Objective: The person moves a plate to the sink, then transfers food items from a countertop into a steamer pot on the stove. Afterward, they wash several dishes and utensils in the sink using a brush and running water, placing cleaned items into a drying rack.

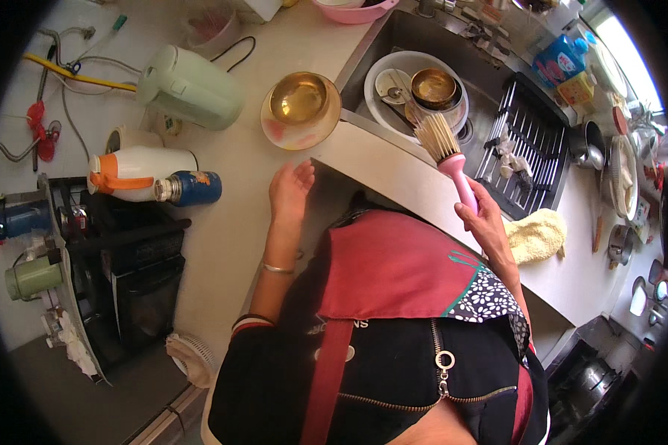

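My right hand grips the pink handle of a dish brush, its pale bristles raised at the near edge of the sink. Inside the sink, a white basin holds a brass-coloured bowl, a small plate and utensils. My left hand hovers palm up, fingers loosely curled, with nothing in it. Just beyond it on the counter, a second gold-toned bowl rests in a wider patterned bowl.
A black dish rack stands at the sink's right side, near a yellow cloth. On the left are a pale green kettle, a white jug with orange handle and a blue flask. A pink basin is at the back.
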A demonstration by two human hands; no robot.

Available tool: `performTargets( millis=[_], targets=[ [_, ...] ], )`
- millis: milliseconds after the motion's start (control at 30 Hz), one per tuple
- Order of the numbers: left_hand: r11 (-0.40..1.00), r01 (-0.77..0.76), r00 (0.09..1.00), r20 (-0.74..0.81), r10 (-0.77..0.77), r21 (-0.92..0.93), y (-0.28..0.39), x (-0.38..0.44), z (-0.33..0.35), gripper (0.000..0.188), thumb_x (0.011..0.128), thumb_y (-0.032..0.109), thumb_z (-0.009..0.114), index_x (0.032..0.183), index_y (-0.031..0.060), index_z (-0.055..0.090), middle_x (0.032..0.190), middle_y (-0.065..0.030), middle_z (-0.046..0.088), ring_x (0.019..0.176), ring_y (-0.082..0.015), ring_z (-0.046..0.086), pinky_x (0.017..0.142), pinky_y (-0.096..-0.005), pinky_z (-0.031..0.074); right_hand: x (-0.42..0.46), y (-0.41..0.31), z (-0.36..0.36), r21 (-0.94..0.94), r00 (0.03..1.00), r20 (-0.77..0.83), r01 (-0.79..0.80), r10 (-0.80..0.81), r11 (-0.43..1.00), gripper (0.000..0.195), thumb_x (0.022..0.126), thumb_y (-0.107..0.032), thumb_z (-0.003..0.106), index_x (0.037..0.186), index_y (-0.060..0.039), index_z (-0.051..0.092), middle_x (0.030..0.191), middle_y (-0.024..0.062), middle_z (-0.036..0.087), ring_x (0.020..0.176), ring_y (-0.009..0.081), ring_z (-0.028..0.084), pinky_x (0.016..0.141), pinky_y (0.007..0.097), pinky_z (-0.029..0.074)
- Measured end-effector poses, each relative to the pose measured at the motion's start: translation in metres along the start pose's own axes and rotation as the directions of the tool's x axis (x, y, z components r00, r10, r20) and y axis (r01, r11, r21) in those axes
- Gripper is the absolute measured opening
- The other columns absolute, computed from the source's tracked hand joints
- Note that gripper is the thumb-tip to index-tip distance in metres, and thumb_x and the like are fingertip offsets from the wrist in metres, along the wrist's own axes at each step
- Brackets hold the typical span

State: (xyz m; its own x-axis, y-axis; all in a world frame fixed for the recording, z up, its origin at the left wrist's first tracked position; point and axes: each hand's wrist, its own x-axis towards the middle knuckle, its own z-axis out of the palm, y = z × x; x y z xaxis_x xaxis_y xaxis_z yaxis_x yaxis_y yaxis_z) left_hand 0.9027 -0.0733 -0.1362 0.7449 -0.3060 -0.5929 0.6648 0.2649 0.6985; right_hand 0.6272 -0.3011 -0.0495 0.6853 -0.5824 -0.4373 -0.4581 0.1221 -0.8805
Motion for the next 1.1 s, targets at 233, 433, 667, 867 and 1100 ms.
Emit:
performTargets(
  millis=[233, 433, 667, 867, 1100],
  targets=[
    [0.944, -0.091, 0.993, 0.101, 0.062, 0.318, 0.019, 0.044, 0.003, 0.018, 0.091, 0.018, 0.048, 0.099, 0.0013, 0.051, 0.084, -0.0122, 0.063, 0.066, -0.0161, 0.062, 0.053, -0.0255, 0.049, 0.019, -0.030, 0.042, -0.044, 0.998, 0.023, 0.066, -0.065, 0.997, 0.054, 0.081, -0.018, 0.063, 0.130, -0.0039, 0.043, 0.083, -0.0008, 0.050, 0.063, 0.0052, 0.043, 0.052, 0.0192, 0.036],
    [0.793, -0.127, 0.984, 0.175, 0.025, 0.596, 0.036, 0.065, 0.012, 0.018, 0.083, 0.011, 0.048, 0.096, -0.0008, 0.052, 0.072, -0.0108, 0.063, 0.053, -0.0140, 0.059, 0.042, -0.0234, 0.046, 0.018, -0.038, 0.062, -0.068, 0.998, -0.052, 0.021, -0.024, 0.997, 0.049, 0.081, -0.014, 0.061, 0.127, -0.0054, 0.046, 0.080, 0.0002, 0.051, 0.061, 0.0058, 0.045, 0.051, 0.0201, 0.038],
    [0.909, -0.042, 0.975, 0.214, -0.052, 0.416, 0.021, 0.075, 0.035, 0.017, 0.081, 0.006, 0.049, 0.090, -0.0079, 0.045, 0.068, -0.0162, 0.060, 0.048, -0.0183, 0.059, 0.041, -0.0269, 0.050, 0.018, -0.043, 0.073, -0.058, 0.985, -0.168, -0.060, 0.049, 0.997, 0.050, 0.080, -0.015, 0.062, 0.126, -0.0015, 0.045, 0.079, 0.0006, 0.050, 0.059, 0.0058, 0.045, 0.049, 0.0199, 0.039],
    [0.794, -0.065, 0.977, 0.201, -0.073, 0.604, 0.028, 0.096, 0.023, 0.024, 0.088, 0.022, 0.053, 0.094, -0.0008, 0.049, 0.067, -0.0106, 0.062, 0.049, -0.0133, 0.057, 0.040, -0.0260, 0.045, 0.008, -0.032, 0.061, -0.034, 0.978, -0.205, -0.041, 0.033, 0.999, 0.051, 0.080, -0.016, 0.063, 0.126, -0.0021, 0.045, 0.078, -0.0005, 0.049, 0.059, 0.0054, 0.044, 0.049, 0.0193, 0.038],
    [0.017, -0.453, 0.647, 0.316, 0.694, 0.891, 0.089, 0.190, 0.044, 0.036, 0.082, 0.028, 0.062, 0.099, -0.0020, 0.051, 0.092, -0.0165, 0.059, 0.083, -0.0228, 0.060, 0.069, -0.0371, 0.049, 0.009, -0.017, 0.025, 0.081, 0.945, -0.306, -0.092, 0.112, 0.993, 0.050, 0.081, -0.018, 0.063, 0.125, -0.0026, 0.045, 0.077, -0.0023, 0.050, 0.055, 0.0036, 0.044, 0.046, 0.0176, 0.036]
  ],
)
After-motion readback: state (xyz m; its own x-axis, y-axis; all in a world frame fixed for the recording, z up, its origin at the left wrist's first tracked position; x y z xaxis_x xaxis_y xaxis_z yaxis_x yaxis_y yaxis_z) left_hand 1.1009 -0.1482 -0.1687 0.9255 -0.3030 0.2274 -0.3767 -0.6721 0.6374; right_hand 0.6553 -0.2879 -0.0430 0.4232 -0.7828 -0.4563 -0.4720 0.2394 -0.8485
